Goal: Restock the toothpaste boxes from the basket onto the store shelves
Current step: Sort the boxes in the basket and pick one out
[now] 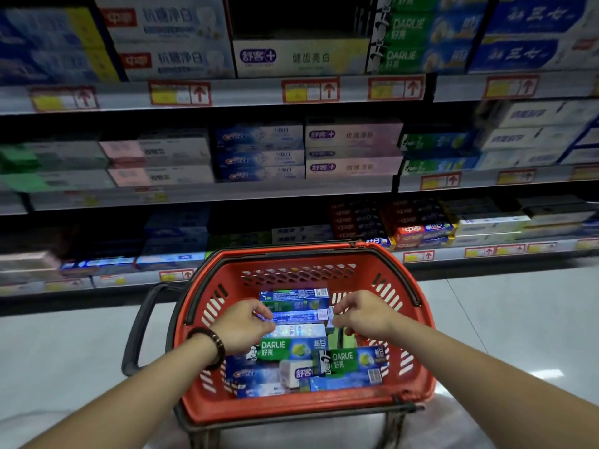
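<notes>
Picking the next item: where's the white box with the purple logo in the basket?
Head view, centre: the white box lies toward the basket's near rim, between a blue box on its left and a green Darlie box on its right.

- Red basket (418, 322): perforated plastic, slight sheen.
- Toothpaste boxes (293, 348): glossy printed card, one foil-bright.
- Floor (518, 319): smooth polished tile, reflecting light.
- Bracelet (212, 346): dark, shiny beads.

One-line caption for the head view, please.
Left hand and right hand pinch opposite ends of a blue toothpaste box in the red basket, facing stocked shelves.
</notes>
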`<control>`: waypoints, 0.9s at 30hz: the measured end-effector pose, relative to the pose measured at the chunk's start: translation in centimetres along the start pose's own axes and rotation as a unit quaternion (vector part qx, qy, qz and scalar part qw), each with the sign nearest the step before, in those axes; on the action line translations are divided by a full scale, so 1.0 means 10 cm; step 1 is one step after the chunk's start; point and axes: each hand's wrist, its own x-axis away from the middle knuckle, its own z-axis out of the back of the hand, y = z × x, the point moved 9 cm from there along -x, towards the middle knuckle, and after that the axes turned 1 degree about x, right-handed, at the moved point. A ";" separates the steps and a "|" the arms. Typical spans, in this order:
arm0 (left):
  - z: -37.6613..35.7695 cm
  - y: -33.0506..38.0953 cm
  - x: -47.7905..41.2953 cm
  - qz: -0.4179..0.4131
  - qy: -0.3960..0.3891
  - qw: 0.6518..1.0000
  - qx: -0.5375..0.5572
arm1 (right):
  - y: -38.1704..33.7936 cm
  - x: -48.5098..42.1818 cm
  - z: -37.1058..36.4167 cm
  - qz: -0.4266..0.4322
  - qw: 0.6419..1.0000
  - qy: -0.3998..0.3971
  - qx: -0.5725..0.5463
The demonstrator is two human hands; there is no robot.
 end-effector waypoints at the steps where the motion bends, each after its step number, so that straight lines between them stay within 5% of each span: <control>1: -0.05 -0.04 -0.04 -0.002 0.001 1.000 -0.021 | 0.02 -0.01 -0.02 -0.005 1.000 -0.002 0.000; 14: -0.40 -0.40 -0.47 -0.023 -0.029 0.944 -0.327 | 0.04 -0.06 0.00 -0.011 1.000 -0.008 -0.022; 19: -0.61 -0.58 -0.60 -0.012 -0.085 0.920 -0.382 | 0.11 -0.11 -0.01 -0.008 0.999 -0.016 -0.051; 27: -0.70 -0.72 -0.68 -0.016 -0.069 0.899 -0.433 | 0.17 -0.10 0.13 -0.007 0.998 -0.013 -0.067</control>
